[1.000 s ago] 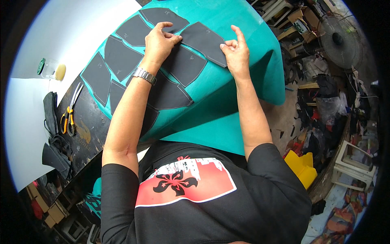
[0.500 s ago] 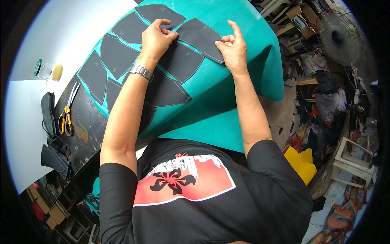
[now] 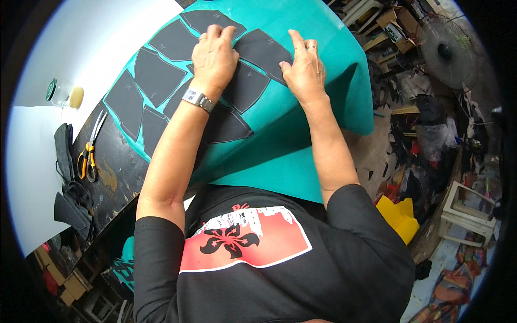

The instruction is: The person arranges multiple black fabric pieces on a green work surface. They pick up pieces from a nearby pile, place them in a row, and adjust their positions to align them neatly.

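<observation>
Left hand (image 3: pixel 215 56) laid palm-down, fingers together and slightly curled, pressing on the dark grey pattern pieces (image 3: pixel 245 86) near the far middle of the teal fabric (image 3: pixel 318 81). Metal wristwatch (image 3: pixel 198 100) on that wrist. Nothing pinched — flat contact only.

Right hand (image 3: pixel 302 67) just beside it to the right, also palm-down; index finger stretched forward along the edge of the upper right dark piece (image 3: pixel 264 51), remaining fingers bent, ring visible on one finger. Fingertips touching piece and fabric together; no grasp seen.

Teal fabric spread over the worktable (image 3: pixel 116 175), its near edge hanging off toward the body, right edge draped down the table side. Dark pieces arranged close together on the fabric, narrow teal gaps between them — several to the left of the hands (image 3: pixel 156 75), one partly under the left forearm (image 3: pixel 226 126), one at the far edge (image 3: pixel 210 21).

Left of the fabric on the dark tabletop: scissors with yellow-orange handles (image 3: pixel 86 156), blades pointing away. Black cloth scraps (image 3: pixel 70 199) near them. Small glass jar with green lid (image 3: pixel 59 92) farther left, on a white sheet (image 3: pixel 81 48).

Right side, off the table: standing fan (image 3: pixel 447 51), white plastic stool (image 3: pixel 466 207), yellow object (image 3: pixel 398 215) on a cluttered floor.
</observation>
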The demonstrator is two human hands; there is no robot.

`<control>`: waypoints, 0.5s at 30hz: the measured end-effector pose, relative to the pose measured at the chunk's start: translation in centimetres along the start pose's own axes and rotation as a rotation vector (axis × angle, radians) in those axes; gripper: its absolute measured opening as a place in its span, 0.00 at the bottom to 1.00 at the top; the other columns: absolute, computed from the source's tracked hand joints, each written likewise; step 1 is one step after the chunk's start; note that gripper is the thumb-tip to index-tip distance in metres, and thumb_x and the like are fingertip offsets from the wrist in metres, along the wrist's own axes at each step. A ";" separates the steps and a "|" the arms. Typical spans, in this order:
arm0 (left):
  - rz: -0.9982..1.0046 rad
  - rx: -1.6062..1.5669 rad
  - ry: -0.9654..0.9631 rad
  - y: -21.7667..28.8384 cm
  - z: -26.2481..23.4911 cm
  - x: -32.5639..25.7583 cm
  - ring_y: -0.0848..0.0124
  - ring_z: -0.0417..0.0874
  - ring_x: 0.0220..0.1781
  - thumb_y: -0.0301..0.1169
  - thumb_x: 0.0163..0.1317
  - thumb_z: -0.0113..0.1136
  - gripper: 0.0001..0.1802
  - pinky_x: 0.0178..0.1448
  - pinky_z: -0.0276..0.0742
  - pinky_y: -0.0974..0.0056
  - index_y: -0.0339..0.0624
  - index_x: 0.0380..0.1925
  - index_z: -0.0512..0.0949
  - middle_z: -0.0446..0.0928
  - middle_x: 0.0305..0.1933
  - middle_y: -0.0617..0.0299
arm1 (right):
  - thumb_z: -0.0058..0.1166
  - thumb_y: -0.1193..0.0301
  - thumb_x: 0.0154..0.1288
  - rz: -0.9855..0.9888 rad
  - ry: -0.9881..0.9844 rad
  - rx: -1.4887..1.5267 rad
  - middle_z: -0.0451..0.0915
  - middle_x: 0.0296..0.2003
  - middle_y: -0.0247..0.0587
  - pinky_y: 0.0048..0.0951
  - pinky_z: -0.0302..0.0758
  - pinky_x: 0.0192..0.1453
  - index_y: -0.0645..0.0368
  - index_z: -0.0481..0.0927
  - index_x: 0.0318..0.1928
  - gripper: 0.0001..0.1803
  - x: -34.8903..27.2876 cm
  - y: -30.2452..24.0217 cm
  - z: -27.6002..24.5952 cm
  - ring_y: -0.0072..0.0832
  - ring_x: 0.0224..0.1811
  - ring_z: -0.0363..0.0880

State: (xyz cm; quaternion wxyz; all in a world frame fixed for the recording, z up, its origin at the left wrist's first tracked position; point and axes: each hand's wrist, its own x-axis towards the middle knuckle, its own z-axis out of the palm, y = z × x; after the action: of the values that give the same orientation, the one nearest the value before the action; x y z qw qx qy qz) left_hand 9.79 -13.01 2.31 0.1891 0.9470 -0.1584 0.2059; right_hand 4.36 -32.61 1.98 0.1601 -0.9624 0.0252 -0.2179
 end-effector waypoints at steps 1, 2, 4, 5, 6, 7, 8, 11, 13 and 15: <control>0.092 0.043 -0.020 0.1 -0.1 -0.2 0.56 0.77 0.61 0.27 0.54 0.65 0.28 0.60 0.76 0.53 0.50 0.59 0.76 0.72 0.65 0.55 | 0.69 0.71 0.55 -0.058 -0.016 0.043 0.75 0.54 0.50 0.46 0.74 0.59 0.49 0.65 0.71 0.43 0.3 0.1 -0.1 0.43 0.56 0.77; 0.203 -0.017 -0.033 0.4 -0.1 -0.8 0.54 0.75 0.65 0.31 0.59 0.64 0.26 0.68 0.70 0.48 0.47 0.60 0.75 0.72 0.66 0.55 | 0.68 0.65 0.58 -0.153 -0.015 0.099 0.73 0.59 0.52 0.50 0.69 0.65 0.48 0.65 0.71 0.41 0.4 0.3 -0.2 0.45 0.61 0.73; 0.440 -0.054 -0.281 0.9 -0.1 -3.0 0.53 0.66 0.74 0.44 0.67 0.58 0.29 0.75 0.59 0.42 0.45 0.65 0.71 0.65 0.73 0.51 | 0.59 0.54 0.65 -0.331 -0.106 0.170 0.68 0.67 0.50 0.57 0.57 0.73 0.46 0.65 0.72 0.37 0.5 0.7 0.3 0.46 0.70 0.66; 0.440 -0.089 -0.297 1.2 -0.2 -4.5 0.53 0.59 0.77 0.50 0.70 0.52 0.32 0.78 0.52 0.41 0.44 0.68 0.67 0.61 0.75 0.49 | 0.52 0.48 0.69 -0.415 -0.200 0.183 0.66 0.69 0.47 0.60 0.50 0.76 0.45 0.64 0.73 0.35 0.4 0.8 0.7 0.44 0.73 0.61; 0.425 -0.104 -0.368 1.4 -0.3 -5.8 0.53 0.53 0.81 0.55 0.72 0.47 0.36 0.80 0.46 0.39 0.44 0.71 0.63 0.56 0.78 0.48 | 0.45 0.42 0.72 -0.481 -0.310 0.186 0.64 0.72 0.45 0.62 0.43 0.79 0.43 0.64 0.73 0.35 0.3 1.0 1.2 0.43 0.77 0.57; 0.472 -0.075 -0.382 1.1 -0.4 -6.4 0.54 0.47 0.82 0.61 0.71 0.42 0.42 0.81 0.41 0.41 0.42 0.74 0.57 0.52 0.79 0.46 | 0.23 0.33 0.71 -0.440 -0.476 0.165 0.56 0.77 0.36 0.66 0.28 0.79 0.39 0.58 0.76 0.41 0.0 1.1 1.7 0.35 0.81 0.47; 0.477 -0.090 -0.374 0.9 -0.6 -7.1 0.54 0.48 0.82 0.62 0.70 0.43 0.43 0.81 0.41 0.41 0.41 0.74 0.58 0.53 0.79 0.47 | 0.22 0.32 0.71 -0.468 -0.431 0.171 0.55 0.77 0.35 0.66 0.27 0.79 0.38 0.57 0.77 0.42 0.1 1.3 2.1 0.35 0.81 0.46; 0.468 -0.111 -0.379 0.8 -1.1 -8.4 0.54 0.50 0.81 0.64 0.68 0.44 0.45 0.81 0.42 0.42 0.40 0.73 0.60 0.56 0.78 0.47 | 0.21 0.31 0.70 -0.478 -0.455 0.067 0.51 0.78 0.32 0.67 0.25 0.78 0.35 0.51 0.78 0.42 1.6 1.7 3.0 0.33 0.82 0.43; 0.461 -0.113 -0.374 1.1 -1.4 -8.5 0.54 0.50 0.81 0.65 0.68 0.43 0.47 0.81 0.42 0.42 0.39 0.73 0.59 0.56 0.78 0.46 | 0.23 0.31 0.70 -0.478 -0.467 0.007 0.50 0.79 0.32 0.67 0.25 0.78 0.35 0.51 0.78 0.42 3.0 1.4 3.6 0.33 0.82 0.42; 0.453 -0.115 -0.373 1.3 -1.7 -8.5 0.54 0.50 0.82 0.65 0.68 0.43 0.47 0.81 0.41 0.43 0.39 0.73 0.59 0.55 0.78 0.46 | 0.25 0.33 0.71 -0.501 -0.449 -0.078 0.49 0.79 0.33 0.67 0.24 0.78 0.34 0.53 0.78 0.40 3.6 0.7 4.0 0.32 0.82 0.41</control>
State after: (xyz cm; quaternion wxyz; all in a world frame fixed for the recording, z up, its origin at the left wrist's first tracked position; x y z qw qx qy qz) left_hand 1.33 -11.55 0.32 0.1592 0.8967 -0.4092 0.0559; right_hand 9.34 -32.52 -0.20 0.0661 -0.9681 -0.2395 -0.0319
